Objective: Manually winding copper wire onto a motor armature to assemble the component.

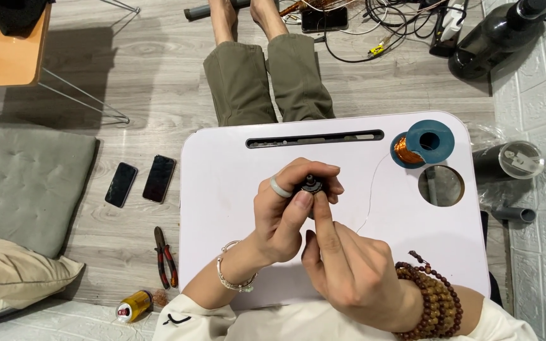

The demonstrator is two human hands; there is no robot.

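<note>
Your left hand (285, 208) gripped a small dark round part (311, 185) over the white lap table (222, 189), fingers curled around it. Your right hand (349, 268) was closed except the index finger, its tip touching the part from below. Thin wire ran off to the copper spool (419, 146), well apart at the table's far right.

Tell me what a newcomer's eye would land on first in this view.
First, the two hands meeting at the middle of the white lap table: the left hand pinches a small dark round part while the right hand points a finger up against it. Next, the blue spool of copper wire at the table's far right corner, a thin strand trailing toward the hands.
</note>
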